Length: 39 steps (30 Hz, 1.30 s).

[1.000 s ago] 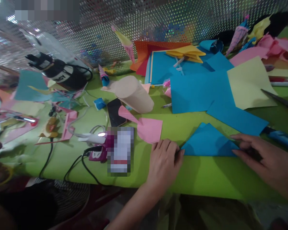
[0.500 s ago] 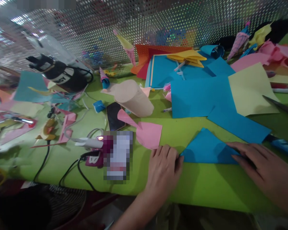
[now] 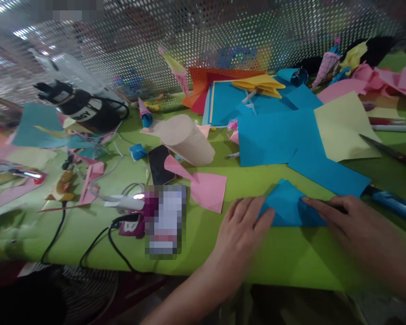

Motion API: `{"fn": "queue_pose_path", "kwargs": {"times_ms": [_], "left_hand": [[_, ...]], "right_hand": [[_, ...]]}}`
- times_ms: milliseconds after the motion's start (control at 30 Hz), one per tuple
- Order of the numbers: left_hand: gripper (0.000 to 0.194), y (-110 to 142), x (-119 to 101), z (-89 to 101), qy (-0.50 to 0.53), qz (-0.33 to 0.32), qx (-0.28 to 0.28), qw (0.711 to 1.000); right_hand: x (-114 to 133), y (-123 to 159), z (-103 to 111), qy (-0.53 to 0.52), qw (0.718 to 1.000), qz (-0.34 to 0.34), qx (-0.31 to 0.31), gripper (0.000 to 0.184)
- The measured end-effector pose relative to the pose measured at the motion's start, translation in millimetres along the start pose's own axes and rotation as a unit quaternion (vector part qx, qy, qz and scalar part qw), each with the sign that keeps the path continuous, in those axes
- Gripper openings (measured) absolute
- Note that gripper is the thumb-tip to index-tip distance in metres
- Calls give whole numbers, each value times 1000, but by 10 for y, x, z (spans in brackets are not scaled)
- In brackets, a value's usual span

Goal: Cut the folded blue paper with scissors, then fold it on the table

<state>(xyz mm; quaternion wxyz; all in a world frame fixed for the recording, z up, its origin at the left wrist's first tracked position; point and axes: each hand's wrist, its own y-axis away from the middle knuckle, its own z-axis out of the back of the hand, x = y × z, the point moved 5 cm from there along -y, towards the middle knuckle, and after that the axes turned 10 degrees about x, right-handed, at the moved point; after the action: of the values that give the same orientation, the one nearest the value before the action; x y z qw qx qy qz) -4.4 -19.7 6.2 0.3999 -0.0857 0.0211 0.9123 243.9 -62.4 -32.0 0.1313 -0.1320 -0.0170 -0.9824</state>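
Note:
A blue paper triangle (image 3: pixel 286 205), folded, lies flat near the front edge of the green table (image 3: pixel 196 234). My left hand (image 3: pixel 242 232) rests flat with fingers stretched out, its fingertips touching the triangle's left corner. My right hand (image 3: pixel 350 221) lies palm down on the triangle's right side, fingers extended and pressing the paper against the table. A pink paper piece (image 3: pixel 208 189) lies just left of my left hand.
Blue sheets (image 3: pixel 274 135) and a pale yellow sheet (image 3: pixel 343 126) lie behind the triangle. Red-handled scissors (image 3: pixel 397 158) and a blue pen (image 3: pixel 390 201) sit at right. A beige paper roll (image 3: pixel 187 137), a phone (image 3: pixel 157 164), a glue gun (image 3: pixel 125 201) with cables and paper scraps crowd the left.
My left hand has slid right onto the triangle's left corner and opened flatter. My right hand has moved left across the paper. The view has shifted slightly.

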Motion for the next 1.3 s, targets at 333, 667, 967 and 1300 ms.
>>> {"fn": "queue_pose_path", "kwargs": {"times_ms": [333,667,967,1300], "left_hand": [[46,-153,-100,-192,38,-80,136,987],[35,-268,-114,-283,34,-83,92,992],[53,-265,-118,-288,49,-80,116,989],[49,-265,-117,-337,22,-90,124,988]], "right_hand": [[1,32,-91,30,999,38,20,53],[47,3,-54,25,999,19,19,46],[50,-13,70,-41,999,-4,0,43],[744,217,-143,-5,990,130,45,69]]}}
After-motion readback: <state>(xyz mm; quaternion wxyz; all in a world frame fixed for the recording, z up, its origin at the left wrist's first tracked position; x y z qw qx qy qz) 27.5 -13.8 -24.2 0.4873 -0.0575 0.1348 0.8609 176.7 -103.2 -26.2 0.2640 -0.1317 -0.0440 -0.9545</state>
